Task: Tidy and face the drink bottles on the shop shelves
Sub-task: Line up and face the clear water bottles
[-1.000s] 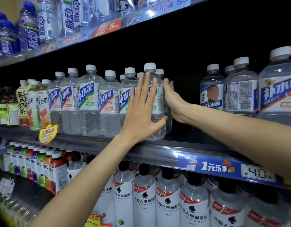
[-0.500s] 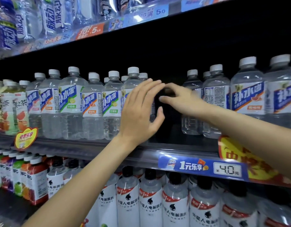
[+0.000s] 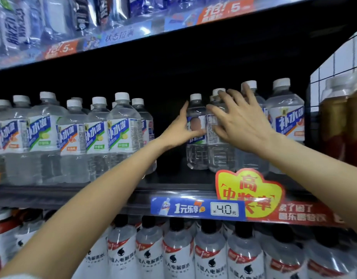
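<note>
Two upright bottles flanked | left hand (image 3: pixel 178 130) pinches leftmost bottle (image 3: pixel 195 133) | right hand (image 3: pixel 241 121) spread on neighbouring bottle (image 3: pixel 218 141), label turned away

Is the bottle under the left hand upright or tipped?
Upright. The bottle stands on the shelf, white cap on top; the left hand grips its label.

Head view, close, facing shelves (image 3: pixel 173 192)

Two bottles (image 3: pixel 196 135) stand right of a shelf (image 3: pixel 117 195) gap.
</note>
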Available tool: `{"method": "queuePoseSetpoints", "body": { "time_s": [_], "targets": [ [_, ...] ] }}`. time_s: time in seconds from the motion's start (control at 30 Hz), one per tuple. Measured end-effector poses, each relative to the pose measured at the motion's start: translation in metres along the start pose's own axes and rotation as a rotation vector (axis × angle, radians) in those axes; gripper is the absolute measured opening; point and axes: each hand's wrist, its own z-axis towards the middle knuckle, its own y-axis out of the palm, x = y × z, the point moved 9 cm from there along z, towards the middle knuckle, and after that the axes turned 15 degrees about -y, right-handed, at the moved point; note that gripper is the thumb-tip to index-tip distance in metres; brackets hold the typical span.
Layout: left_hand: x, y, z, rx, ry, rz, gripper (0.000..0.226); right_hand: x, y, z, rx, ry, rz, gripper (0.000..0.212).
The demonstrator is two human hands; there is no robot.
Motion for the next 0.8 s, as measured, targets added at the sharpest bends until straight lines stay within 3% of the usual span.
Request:
{"method": "queuePoseSetpoints", "body": {
  "time_s": [0.13, 0.27, 0.47, 0.6, 0.8],
  "targets": [
    [-0.001, -0.003, 0.000, 0.046, 0.014, 0.018, 0.098, -0.003, 0.004, 0.001, 0.001, -0.025, -0.025, 0.054],
    [0.004, -0.017, -0.016, 0.207, 0.008, 0.233, 0.099, 0.001, 0.002, 0.000, 0.005, -0.006, -0.058, 0.058],
    [0.000, -0.047, -0.048, 0.365, 0.022, 0.342, 0.097, 0.000, 0.007, 0.010, -0.209, 0.118, -0.186, 0.086],
    [0.001, -0.055, -0.063, 0.432, 0.008, 0.390, 0.097, -0.003, 0.007, 0.019, -0.232, 0.094, -0.186, 0.071],
    [0.003, -0.041, -0.075, 0.470, 0.044, 0.413, 0.116, -0.010, -0.024, 0.027, 0.009, 0.079, -0.025, 0.049]
  ]
}}
